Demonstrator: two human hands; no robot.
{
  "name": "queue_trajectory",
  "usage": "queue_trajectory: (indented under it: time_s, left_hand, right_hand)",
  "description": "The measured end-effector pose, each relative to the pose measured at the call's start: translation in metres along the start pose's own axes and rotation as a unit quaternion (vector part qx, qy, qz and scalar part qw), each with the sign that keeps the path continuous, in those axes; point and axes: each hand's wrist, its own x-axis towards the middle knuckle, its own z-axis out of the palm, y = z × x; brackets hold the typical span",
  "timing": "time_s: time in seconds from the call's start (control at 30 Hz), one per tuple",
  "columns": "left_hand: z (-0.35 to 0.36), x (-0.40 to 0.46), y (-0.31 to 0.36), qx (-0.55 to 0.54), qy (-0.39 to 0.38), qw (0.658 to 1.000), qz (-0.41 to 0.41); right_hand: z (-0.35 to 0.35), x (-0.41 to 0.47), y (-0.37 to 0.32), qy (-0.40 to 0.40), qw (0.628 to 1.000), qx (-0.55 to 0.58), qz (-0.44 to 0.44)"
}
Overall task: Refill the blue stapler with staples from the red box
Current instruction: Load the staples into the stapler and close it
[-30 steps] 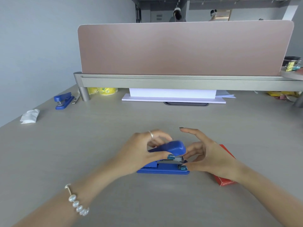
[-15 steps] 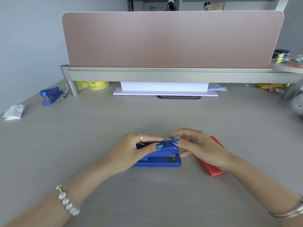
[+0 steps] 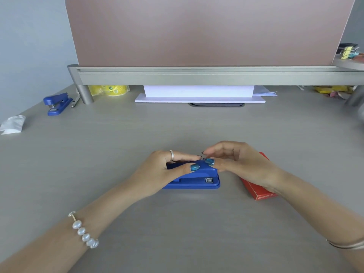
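While both hands are resting on the blue stapler at mid-surface, items are lying as follows, left to right.

Spare stapler: sitting far left, well apart; risk of being taken for the working one.

Left hand: closing over the blue stapler's rear and top, thumb lying along the near side. Pressing unevenly is likely to be skidding the base.

Blue stapler: lying flat, lid appearing shut. A crooked strip inside could be jamming it; cannot tell.

Right hand: curling loosely, fingertips touching the stapler's front top, gripping nothing else.

Red box: lying just right of the stapler, partly under the right wrist, which could be nudging it and spilling staples.
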Motion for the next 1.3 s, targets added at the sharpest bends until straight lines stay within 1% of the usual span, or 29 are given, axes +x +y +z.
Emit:
queue_trajectory:
  time_s: [0.3, 0.47, 0.57, 0.6, 0.67, 0.73, 0.8, 0.87, 1.0, 1.1, 1.3]
  left_hand:
    - [-0.001, 0.000, 0.003, 0.017, -0.011, 1.000, 0.010]
    - [-0.004, -0.002, 0.003, 0.020, 0.001, 1.000, -0.004]
    - [-0.006, -0.005, 0.003, 0.031, -0.015, 0.999, -0.013]
    - [-0.007, -0.005, 0.003, 0.037, -0.019, 0.999, -0.012]
    - [-0.007, -0.005, 0.003, 0.041, -0.017, 0.999, -0.011]
    - [-0.006, -0.005, 0.003, 0.034, -0.009, 0.999, -0.008]
    - [-0.005, -0.006, 0.002, 0.023, -0.002, 1.000, -0.001]
    - [-0.004, -0.007, 0.002, 0.012, 0.004, 1.000, 0.004]
    - [-0.002, -0.007, -0.002, 0.005, 0.016, 1.000, 0.014]
    - [-0.004, -0.003, -0.006, -0.002, 0.015, 1.000, 0.015]
    - [-0.016, 0.021, -0.018, 0.000, 0.014, 1.000, 0.014]
  right_hand:
    - [0.001, -0.003, 0.000, 0.010, 0.998, -0.061, -0.032]
    - [0.003, -0.008, -0.005, 0.081, 0.995, -0.025, -0.059]
    - [-0.009, -0.014, -0.013, 0.100, 0.991, -0.055, -0.073]
    - [-0.015, -0.018, -0.014, 0.092, 0.990, -0.083, -0.073]
    - [-0.030, -0.030, -0.013, 0.062, 0.977, -0.190, -0.077]
    - [-0.044, -0.045, -0.004, 0.019, 0.947, -0.307, -0.094]
    - [-0.053, -0.060, 0.007, -0.014, 0.927, -0.364, -0.090]
    - [-0.057, -0.071, 0.015, -0.018, 0.926, -0.366, -0.087]
    - [-0.054, -0.077, 0.028, 0.009, 0.930, -0.352, -0.109]
    - [-0.050, -0.070, 0.037, 0.017, 0.924, -0.366, -0.109]
    - [-0.052, -0.040, 0.042, 0.001, 0.916, -0.386, -0.106]
